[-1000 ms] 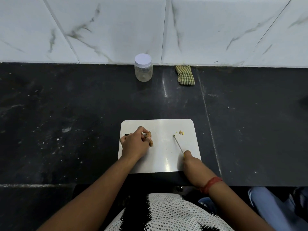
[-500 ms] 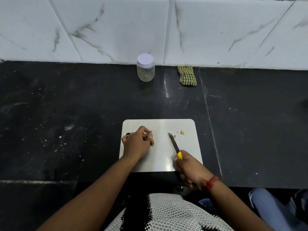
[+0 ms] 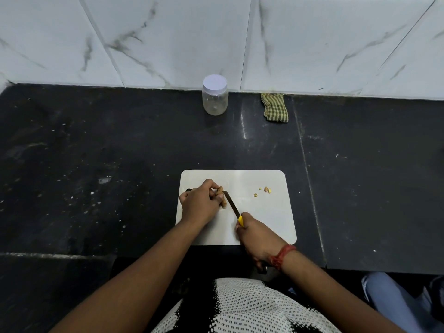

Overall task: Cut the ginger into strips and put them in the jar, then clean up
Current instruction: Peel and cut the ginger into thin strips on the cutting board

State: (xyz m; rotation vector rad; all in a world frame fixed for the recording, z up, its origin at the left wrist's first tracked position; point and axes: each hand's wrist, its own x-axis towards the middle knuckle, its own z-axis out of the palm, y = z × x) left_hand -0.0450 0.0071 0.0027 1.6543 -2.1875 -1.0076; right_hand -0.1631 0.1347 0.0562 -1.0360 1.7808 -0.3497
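Well, the cutting is only just getting going, I'd say. On the near side of the cutting board (image 3: 264,212), the right hand (image 3: 258,239) is wrapped round the yellow handle of the knife (image 3: 231,205), its blade angled up and left so the tip sits right against the ginger (image 3: 221,196). The left hand (image 3: 200,204), at the board's left side, pinches that ginger down with curled fingers. A few small bits (image 3: 264,190) lie toward the board's right, well apart from the blade. The next move, to my eye, wants a steady lengthwise press with the fingertips kept clear, since they sit very close to the edge. Beyond the board, on the dark tabletop (image 3: 120,152), the jar (image 3: 215,95) stands by the wall with its lid on, so it needs opening first. A checked cloth (image 3: 275,107) lies to the jar's right.
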